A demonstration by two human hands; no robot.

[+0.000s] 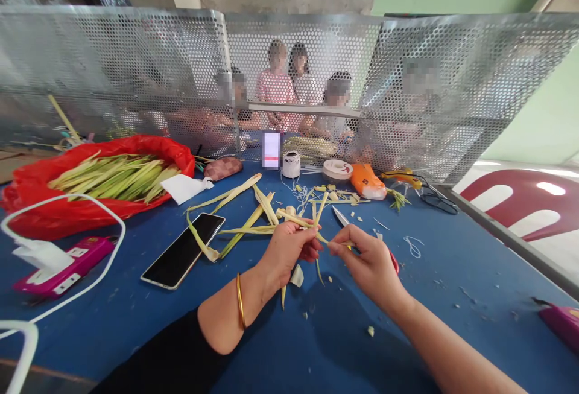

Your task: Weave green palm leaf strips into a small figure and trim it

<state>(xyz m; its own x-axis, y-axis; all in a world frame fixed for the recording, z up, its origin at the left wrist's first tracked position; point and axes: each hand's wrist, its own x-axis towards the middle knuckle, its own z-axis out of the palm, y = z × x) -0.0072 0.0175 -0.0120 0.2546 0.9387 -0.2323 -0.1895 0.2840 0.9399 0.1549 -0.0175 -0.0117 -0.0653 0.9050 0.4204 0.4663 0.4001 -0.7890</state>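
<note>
In my left hand [292, 246] I pinch a small bundle of pale yellow-green husk strips [320, 210], some pointing up and some hanging below the fingers. The thumb and fingertips of my right hand [368, 261] are closed on the end of a husk strip that runs across from the bundle. Scissors [339, 216] with red handles lie under and beyond my right hand, partly hidden by it. Left of my hands, several loose husk strips [246, 231] are spread on the blue table [280, 358], one lying over a black phone [183, 252].
A red bag [27, 189] full of green husks [117, 177] stands at the left, near a purple power strip [67, 267] with a white cable. Along the back are a thread spool [291, 165], a tape roll [338, 169], an orange packet [366, 181] and a perforated metal screen [158, 68], with people behind it.
</note>
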